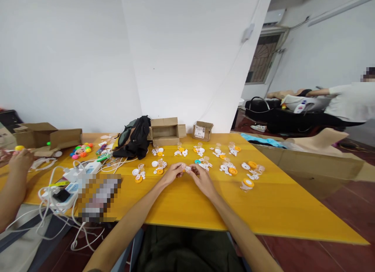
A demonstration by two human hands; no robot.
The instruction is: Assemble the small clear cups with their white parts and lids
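Observation:
Both hands meet above the middle of the table. My left hand [173, 173] is closed on a small clear plastic cup [183, 165]. Pinched in my right hand [202, 179] is a small white piece with red marks [188, 169], close beside the cup. Around them lie several little groups of clear cups, white discs, orange rings and white red-marked pieces. The nearest teal ring [197, 161] is just beyond my right hand. Over to the right stands a clear cup with an orange-rimmed lid [248, 183].
Open cardboard boxes [165, 141] and a black backpack [137, 139] line the wall. At left are power strips [70, 190] with tangled white cables, a blurred-out object [99, 197], and another person's hand [22, 160] with a yellow ball. A large carton [307, 174] stands beyond the table's right edge.

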